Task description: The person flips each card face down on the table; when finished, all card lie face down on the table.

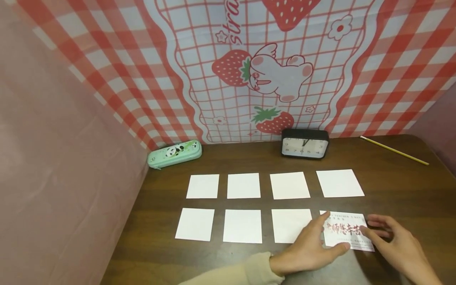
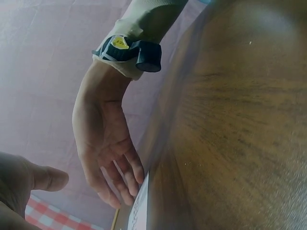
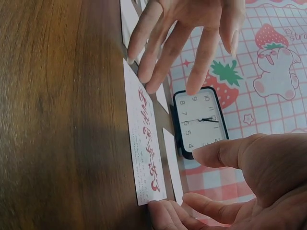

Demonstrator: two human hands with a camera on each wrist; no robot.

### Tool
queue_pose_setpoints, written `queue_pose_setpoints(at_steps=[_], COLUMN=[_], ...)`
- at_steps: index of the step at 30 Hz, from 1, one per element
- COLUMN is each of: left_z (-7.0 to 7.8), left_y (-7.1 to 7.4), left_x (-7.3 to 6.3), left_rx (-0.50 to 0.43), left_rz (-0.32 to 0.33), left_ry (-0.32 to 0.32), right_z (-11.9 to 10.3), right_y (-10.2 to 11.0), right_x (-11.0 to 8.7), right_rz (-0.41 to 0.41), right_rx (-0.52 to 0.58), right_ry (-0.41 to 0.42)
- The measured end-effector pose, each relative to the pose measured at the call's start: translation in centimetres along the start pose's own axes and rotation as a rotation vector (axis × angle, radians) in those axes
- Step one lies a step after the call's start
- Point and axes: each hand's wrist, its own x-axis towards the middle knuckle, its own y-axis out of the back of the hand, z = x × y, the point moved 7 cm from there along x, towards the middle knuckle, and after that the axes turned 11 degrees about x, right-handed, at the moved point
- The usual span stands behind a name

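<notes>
A white card printed with red and small grey characters lies on the brown table at the front right. My left hand is at its left edge, fingers extended and thumb near the lower edge. On the opposite side, my right hand has its fingertips at the right edge, thumb overlapping the card in the head view. The right wrist view shows the printed card flat between both hands, with the right thumb raised off it. Only part of my left hand enters the left wrist view.
Several blank white cards lie in two rows to the left of and behind the printed one. At the back are a green panda pencil case, a black clock and a yellow pencil. A checked strawberry cloth hangs behind.
</notes>
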Motion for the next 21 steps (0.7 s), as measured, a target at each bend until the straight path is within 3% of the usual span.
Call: queue_pose_setpoints(at_steps=[7,12,21], left_z=[0.0,0.1,0.1], left_y=[0.0,-0.1,0.1], left_x=[-0.1,-0.1,-0.2], left_rx=[-0.002,0.0,0.009], left_rz=[0.003,0.004,0.006], left_ry=[0.003,-0.027,-0.036], right_z=[0.2,0.9,1.8], right_y=[-0.2,-0.5,-0.6], right_x=[-0.1,0.1,0.3], right_rz=[-0.004,-0.059,-0.128], right_rx=[0.119,0.261,0.389], right_ry=[-0.023,-0.105,-0.209])
